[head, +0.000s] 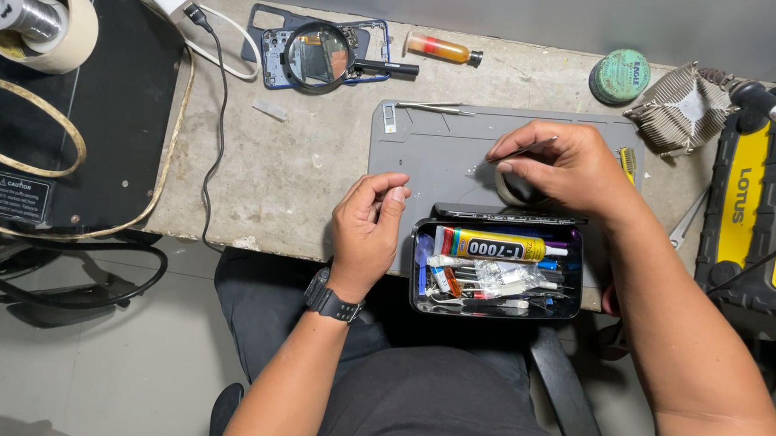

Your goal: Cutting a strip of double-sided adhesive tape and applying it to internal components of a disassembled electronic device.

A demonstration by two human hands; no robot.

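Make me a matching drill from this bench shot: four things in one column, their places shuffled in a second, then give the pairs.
Things:
1. magnifying glass
2. glue tube
3. tweezers
4. round green tin

Places:
A. pinched in the right hand
B. at the bench's far edge, left of the finned heat sink
C. lying over the opened phone frame
D. inside the black tray, right of the left hand

Pairs: 1-C, 2-D, 3-A, 4-B
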